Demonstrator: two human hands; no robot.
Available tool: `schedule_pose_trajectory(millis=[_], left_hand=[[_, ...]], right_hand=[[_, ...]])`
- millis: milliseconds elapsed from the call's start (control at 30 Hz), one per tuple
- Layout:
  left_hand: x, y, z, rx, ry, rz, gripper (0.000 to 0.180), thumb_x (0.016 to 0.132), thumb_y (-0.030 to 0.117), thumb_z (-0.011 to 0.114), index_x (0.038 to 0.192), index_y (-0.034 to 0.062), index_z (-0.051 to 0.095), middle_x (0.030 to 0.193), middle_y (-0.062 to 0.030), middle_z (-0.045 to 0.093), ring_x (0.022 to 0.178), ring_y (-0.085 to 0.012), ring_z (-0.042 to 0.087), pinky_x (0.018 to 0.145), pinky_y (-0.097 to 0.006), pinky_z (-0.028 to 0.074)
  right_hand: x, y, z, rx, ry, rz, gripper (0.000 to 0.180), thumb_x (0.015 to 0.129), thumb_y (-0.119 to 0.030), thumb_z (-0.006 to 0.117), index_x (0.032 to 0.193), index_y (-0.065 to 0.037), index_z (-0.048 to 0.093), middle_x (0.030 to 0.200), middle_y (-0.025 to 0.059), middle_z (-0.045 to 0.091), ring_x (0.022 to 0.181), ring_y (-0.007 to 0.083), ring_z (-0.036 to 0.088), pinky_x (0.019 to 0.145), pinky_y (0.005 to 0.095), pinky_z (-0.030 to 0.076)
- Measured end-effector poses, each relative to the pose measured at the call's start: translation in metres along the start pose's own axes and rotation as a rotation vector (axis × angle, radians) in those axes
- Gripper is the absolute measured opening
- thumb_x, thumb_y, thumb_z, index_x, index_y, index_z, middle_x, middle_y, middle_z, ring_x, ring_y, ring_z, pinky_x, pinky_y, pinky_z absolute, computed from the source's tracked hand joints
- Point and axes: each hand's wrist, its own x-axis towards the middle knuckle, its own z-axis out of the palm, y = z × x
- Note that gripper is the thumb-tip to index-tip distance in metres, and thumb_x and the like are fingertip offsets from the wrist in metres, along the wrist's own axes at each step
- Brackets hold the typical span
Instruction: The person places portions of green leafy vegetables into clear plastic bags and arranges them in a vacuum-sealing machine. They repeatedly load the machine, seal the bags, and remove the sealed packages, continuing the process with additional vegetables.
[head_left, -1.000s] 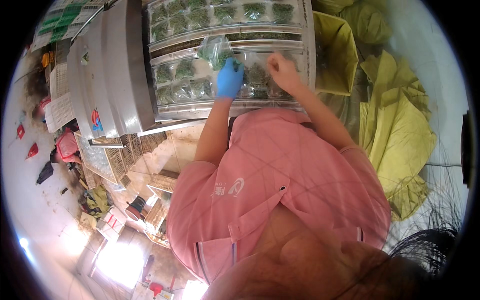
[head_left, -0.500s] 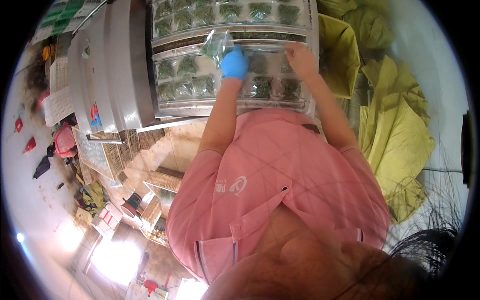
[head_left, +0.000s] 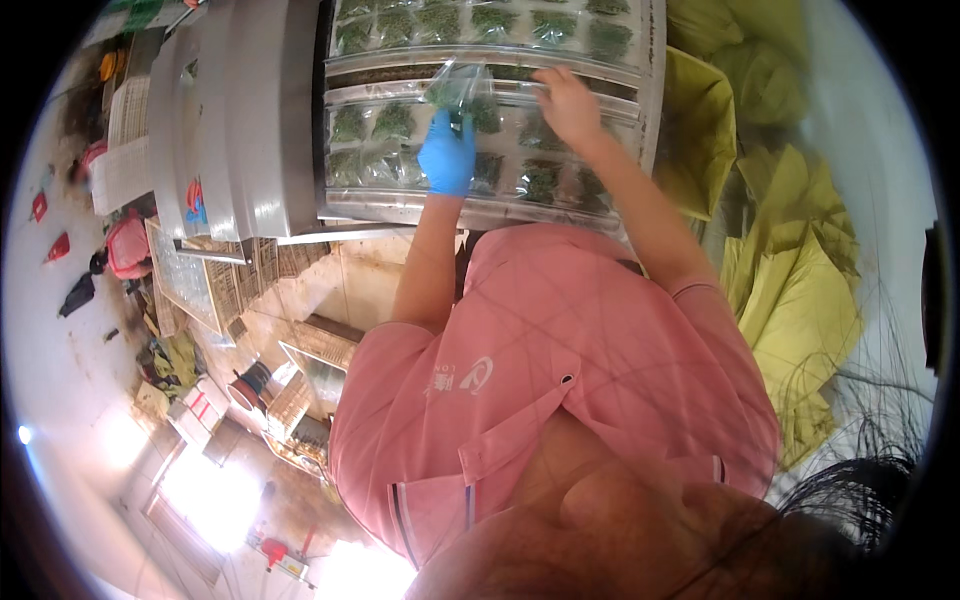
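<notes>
My left hand (head_left: 447, 158), in a blue glove, is closed on a clear plastic bag (head_left: 462, 82) with green leafy stuff in its lower part. It holds the bag over the gap between two rows of packets on a metal machine bed (head_left: 490, 204). To its right my bare right hand (head_left: 572, 108) hovers above the metal bar (head_left: 612, 92), fingers bent and apart, with nothing visible in them. Small clear packets of green leaves (head_left: 540, 180) lie on the bed near both hands, and more packets (head_left: 493, 24) fill the row behind.
A raised steel lid (head_left: 255, 120) stands at the left of the bed. Right of the bed is a yellow-lined bin (head_left: 695, 130), with crumpled yellow sheeting (head_left: 795, 300) beside it. Woven crates (head_left: 128, 110) and a pink bag (head_left: 128, 248) are further left.
My left hand has shifted slightly left and nearer me, still gripping the bag. My right hand has moved left toward the bag, and its fingers have spread. The view has shifted a little.
</notes>
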Motion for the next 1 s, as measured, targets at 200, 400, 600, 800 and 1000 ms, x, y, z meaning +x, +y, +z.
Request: schedule_pose_trajectory(millis=[200,400,600,800,1000], left_hand=[[0.008,-0.022,0.005,-0.009,0.178,0.007,0.027,0.09,0.023,0.062,0.112,0.0076,0.06,0.101,-0.0132,0.066,0.075,-0.0327,0.065,0.068,-0.042,0.052],[-0.002,-0.038,-0.004,-0.337,0.021,0.031,0.025,0.09,0.021,0.063,0.11,0.0062,0.064,0.089,-0.0154,0.067,0.074,-0.026,0.064,0.07,-0.038,0.05],[-0.007,-0.008,0.002,-0.276,-0.143,-0.148,0.024,0.088,0.028,0.065,0.102,0.0089,0.063,0.085,-0.0149,0.07,0.078,-0.0357,0.066,0.071,-0.044,0.051],[0.019,-0.019,0.037,0.037,-0.429,-0.079,0.032,0.081,0.038,0.068,0.099,0.0117,0.066,0.09,-0.013,0.071,0.083,-0.0359,0.067,0.075,-0.045,0.052],[0.049,-0.018,0.045,0.247,-0.365,0.04,0.029,0.082,0.038,0.064,0.095,0.0124,0.07,0.092,-0.0146,0.07,0.086,-0.0363,0.067,0.074,-0.046,0.053]], right_hand=[[0.018,-0.049,0.051,1.068,-0.231,0.679,0.025,0.096,-0.011,0.057,0.114,0.005,0.057,0.1,0.0126,0.064,0.087,0.0205,0.067,0.073,0.0281,0.055],[-0.025,-0.046,0.034,1.046,-0.237,0.284,0.019,0.095,-0.012,0.058,0.105,0.004,0.057,0.096,0.0103,0.066,0.082,0.0186,0.068,0.069,0.0295,0.055],[-0.039,-0.034,0.008,0.401,-0.015,0.286,0.018,0.089,-0.011,0.064,0.105,-0.005,0.059,0.084,0.0107,0.069,0.074,0.0208,0.068,0.068,0.0331,0.055],[-0.039,-0.019,0.007,-0.105,-0.234,0.157,0.022,0.085,-0.017,0.059,0.104,-0.008,0.063,0.088,0.0183,0.068,0.081,0.0404,0.064,0.073,0.0486,0.053],[-0.023,-0.004,0.024,-0.276,-0.449,0.279,0.022,0.085,-0.026,0.061,0.098,-0.009,0.069,0.095,0.0179,0.068,0.089,0.0365,0.065,0.078,0.0489,0.052]])
